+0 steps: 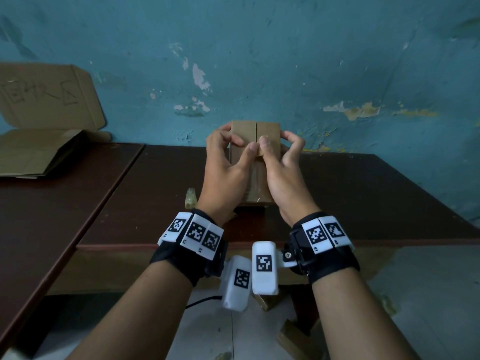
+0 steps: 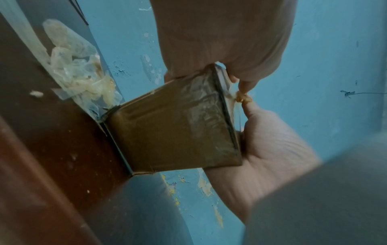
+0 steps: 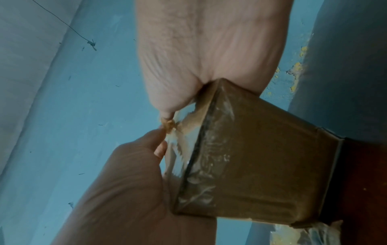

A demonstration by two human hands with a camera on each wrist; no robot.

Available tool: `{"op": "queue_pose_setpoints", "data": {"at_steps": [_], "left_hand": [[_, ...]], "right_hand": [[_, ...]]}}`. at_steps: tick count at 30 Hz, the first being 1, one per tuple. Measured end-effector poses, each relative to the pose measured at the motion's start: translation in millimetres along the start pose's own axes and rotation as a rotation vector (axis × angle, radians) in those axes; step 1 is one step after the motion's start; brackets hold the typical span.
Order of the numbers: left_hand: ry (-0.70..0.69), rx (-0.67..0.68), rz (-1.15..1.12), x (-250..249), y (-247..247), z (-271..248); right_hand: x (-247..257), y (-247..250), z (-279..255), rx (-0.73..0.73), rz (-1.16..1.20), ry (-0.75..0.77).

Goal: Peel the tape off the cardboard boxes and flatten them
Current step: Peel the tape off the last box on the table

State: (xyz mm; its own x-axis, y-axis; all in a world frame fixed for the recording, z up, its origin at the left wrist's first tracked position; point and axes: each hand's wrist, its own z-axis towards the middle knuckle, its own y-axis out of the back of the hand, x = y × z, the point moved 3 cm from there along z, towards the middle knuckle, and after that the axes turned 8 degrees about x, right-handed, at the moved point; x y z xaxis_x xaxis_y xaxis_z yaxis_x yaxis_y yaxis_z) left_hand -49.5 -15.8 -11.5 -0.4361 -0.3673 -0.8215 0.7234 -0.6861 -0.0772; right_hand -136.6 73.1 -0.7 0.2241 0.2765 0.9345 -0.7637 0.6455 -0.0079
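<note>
I hold the small brown cardboard box (image 1: pixel 255 141) upright on the dark brown wooden table (image 1: pixel 363 198) between both hands. My left hand (image 1: pixel 226 167) and right hand (image 1: pixel 283 172) curl round its sides, thumbs pinching a crumpled end of clear tape (image 3: pixel 169 124) lifted from its top seam. A wad of peeled clear tape (image 2: pixel 79 71) lies just beside the box.

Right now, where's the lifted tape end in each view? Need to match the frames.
Head: centre, the tape end sits between both thumbs on the box.
Left wrist: right of centre, off the box's far edge.
Right wrist: left of centre, between the thumb tips.
Shared landmark: the box's centre seam; in both wrist views it is the dark line beside the tape.
</note>
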Motion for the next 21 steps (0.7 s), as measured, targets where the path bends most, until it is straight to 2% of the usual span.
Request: {"op": "queue_pose_setpoints", "data": {"at_steps": [3,10,14,21], "left_hand": [[0.030,0.028,-0.088,-1.7,-0.7,-2.9],[0.051,0.137,0.028,-4.9,-0.8,-1.9],[0.086,0.185,-0.025,-6.8,-1.5,-2.4],[0.016,0.197,0.167,-6.8,-5.2,-6.3]], "right_hand": [[2.2,-2.4,-1.2,-0.001,0.037,-0.020],[-2.9,1.5,1.8,0.042,0.130,-0.041],[-3.1,1.9,2.8,0.017,0.154,-0.053],[0.9,10.2,-0.4,0.023,0.276,-0.102]]}}
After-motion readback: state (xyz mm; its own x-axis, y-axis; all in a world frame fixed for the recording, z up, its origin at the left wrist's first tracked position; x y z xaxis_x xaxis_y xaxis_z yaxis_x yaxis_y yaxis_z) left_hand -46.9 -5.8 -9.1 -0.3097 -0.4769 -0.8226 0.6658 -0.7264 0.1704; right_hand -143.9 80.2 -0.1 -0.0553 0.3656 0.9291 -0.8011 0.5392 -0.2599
